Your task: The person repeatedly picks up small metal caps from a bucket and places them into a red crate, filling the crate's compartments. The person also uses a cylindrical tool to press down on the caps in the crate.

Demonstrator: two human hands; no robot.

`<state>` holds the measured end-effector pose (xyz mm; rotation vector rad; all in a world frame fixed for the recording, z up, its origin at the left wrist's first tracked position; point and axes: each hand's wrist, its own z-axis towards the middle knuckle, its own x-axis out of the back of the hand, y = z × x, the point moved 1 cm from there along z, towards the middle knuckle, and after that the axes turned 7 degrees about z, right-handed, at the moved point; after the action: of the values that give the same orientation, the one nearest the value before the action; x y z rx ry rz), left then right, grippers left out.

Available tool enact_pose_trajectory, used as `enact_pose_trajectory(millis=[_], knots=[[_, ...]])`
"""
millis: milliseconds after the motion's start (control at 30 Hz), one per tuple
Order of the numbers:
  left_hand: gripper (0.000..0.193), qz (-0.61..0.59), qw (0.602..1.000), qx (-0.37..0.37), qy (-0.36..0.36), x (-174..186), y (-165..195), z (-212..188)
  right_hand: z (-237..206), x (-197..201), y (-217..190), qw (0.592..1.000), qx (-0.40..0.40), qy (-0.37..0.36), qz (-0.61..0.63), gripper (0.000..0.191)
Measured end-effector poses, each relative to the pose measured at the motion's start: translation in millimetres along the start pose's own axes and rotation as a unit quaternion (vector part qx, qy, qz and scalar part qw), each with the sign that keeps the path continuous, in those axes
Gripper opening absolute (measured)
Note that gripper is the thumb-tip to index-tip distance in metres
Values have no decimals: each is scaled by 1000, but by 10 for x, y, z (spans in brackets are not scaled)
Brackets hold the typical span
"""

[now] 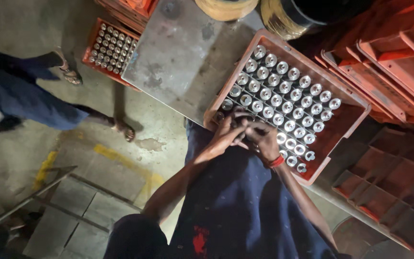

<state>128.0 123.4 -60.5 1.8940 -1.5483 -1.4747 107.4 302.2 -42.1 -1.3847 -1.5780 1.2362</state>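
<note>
Both hands meet at the near corner of the orange crate [355, 103] — left hand [228, 132] and right hand [260, 136] touching, fingers curled over the near rows of shiny metal cylinders [283, 98]. Whether either grips one, I cannot tell. Cylinders stand upright in grid cells, so tops stay reachable. Crate rests on the steel table [183, 57].

Two red crates of metal cylinders [286, 103], one on a single metal table [178, 57].
</note>
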Motion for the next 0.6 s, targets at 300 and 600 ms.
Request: enact_pose_trajectory(millis=[300,600], knots=[[23,-301,933,166,104,168,-158,50,128,51,-80,838,265,99,-466,21],[29,-143,987,51,46,83,-63,78,47,65,-56,870,246,63,-424,29]])
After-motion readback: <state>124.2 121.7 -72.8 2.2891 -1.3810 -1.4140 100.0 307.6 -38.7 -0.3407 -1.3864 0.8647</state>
